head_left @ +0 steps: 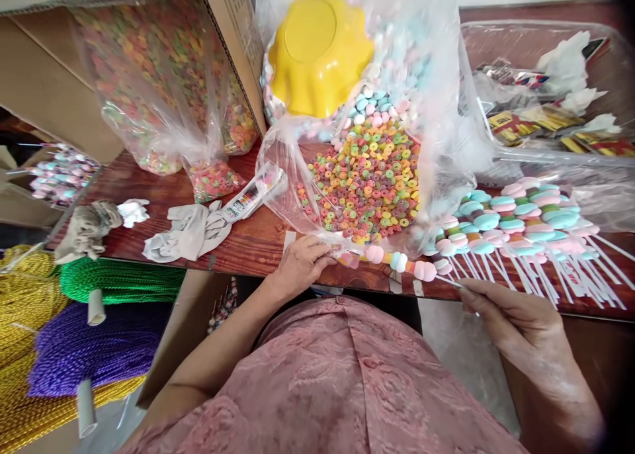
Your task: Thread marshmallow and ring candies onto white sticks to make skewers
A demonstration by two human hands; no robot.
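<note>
A candy skewer [399, 262] of pink, white and blue marshmallows and orange gummy pieces lies level along the table's front edge. My right hand [520, 325] pinches the lower end of its white stick. At the other end my left hand [300, 267] is closed on a clear plastic wrapper [347, 255] with pinkish print, which reaches the skewer's tip; how far it covers the candy I cannot tell. Just beyond lies an open bag of gummy rings [367, 182]. To the right, finished-looking marshmallow skewers [516, 219] are piled with their white sticks toward me.
A yellow bowl [317, 53] sits upside down on a bag of marshmallows [417, 57]. Left are a cardboard box [238, 37] with bagged gummies, gloves [191, 232] and coloured cord bundles [99, 348]. A clear tray [550, 156] with packets stands back right.
</note>
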